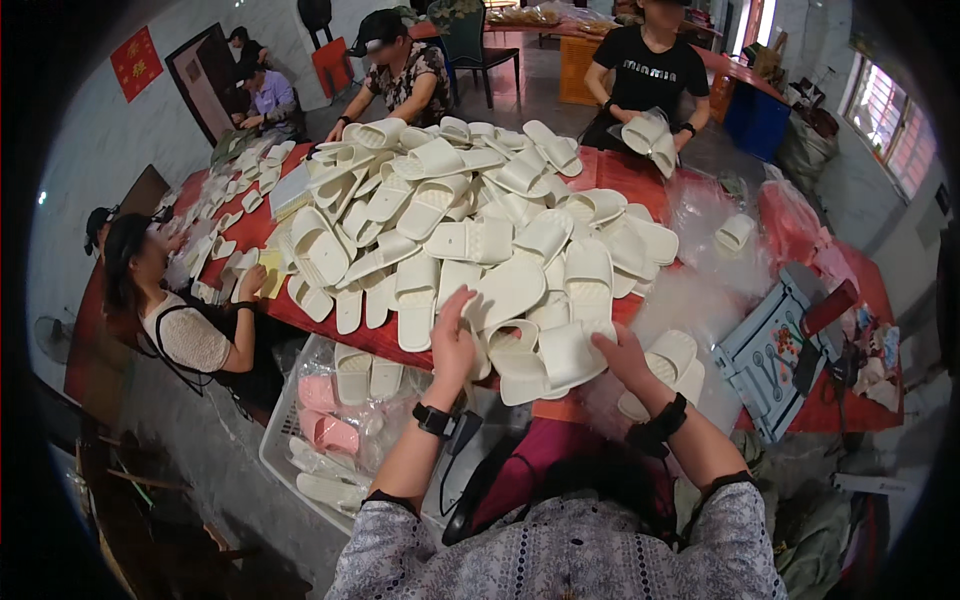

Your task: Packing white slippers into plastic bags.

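Head view: left hand (452, 345) rests spread on the cream foam slipper heap (470, 225) covering the red counter (640, 170), right hand (620, 355) grips one slipper (550, 362) at the near edge; pairing judged underway, a mate needed next.

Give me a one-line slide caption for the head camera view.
Left hand and right hand reach into a heap of white slippers on a red table where other people sit.

Patterned grey short sleeves, black wristbands, perhaps watches, on both wrists
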The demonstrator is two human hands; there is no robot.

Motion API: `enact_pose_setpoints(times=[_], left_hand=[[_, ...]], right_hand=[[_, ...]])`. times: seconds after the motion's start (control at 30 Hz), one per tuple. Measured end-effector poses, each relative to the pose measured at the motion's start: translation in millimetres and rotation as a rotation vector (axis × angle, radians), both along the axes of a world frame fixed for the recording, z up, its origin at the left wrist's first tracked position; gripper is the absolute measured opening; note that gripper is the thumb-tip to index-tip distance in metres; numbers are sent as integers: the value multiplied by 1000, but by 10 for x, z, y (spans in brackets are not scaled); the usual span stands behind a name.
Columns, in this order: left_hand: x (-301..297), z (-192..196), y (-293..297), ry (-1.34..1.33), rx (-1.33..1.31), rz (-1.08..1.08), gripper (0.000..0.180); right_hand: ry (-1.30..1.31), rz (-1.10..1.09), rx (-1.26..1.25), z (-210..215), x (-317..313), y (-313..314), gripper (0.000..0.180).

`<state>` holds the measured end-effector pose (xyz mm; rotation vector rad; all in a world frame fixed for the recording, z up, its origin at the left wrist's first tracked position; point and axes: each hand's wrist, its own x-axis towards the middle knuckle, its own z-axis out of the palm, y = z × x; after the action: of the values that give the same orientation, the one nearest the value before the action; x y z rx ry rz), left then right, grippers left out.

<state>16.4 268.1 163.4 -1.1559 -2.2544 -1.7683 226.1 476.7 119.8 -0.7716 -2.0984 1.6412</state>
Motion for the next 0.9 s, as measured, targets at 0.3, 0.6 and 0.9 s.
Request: enact_pose_setpoints(times=[0.3,0.6,0.9], left_hand=[[-737,819,723,202,323,-47,59],[-659,377,1157,468,-246,-65,99],[-904,-170,1253,367,-733,79,119]], right_hand=[[466,-284,-227,541,-562,351,37],[-45,-343,454,139,-770,784,80],[125,-325,247,389,616,811,45]])
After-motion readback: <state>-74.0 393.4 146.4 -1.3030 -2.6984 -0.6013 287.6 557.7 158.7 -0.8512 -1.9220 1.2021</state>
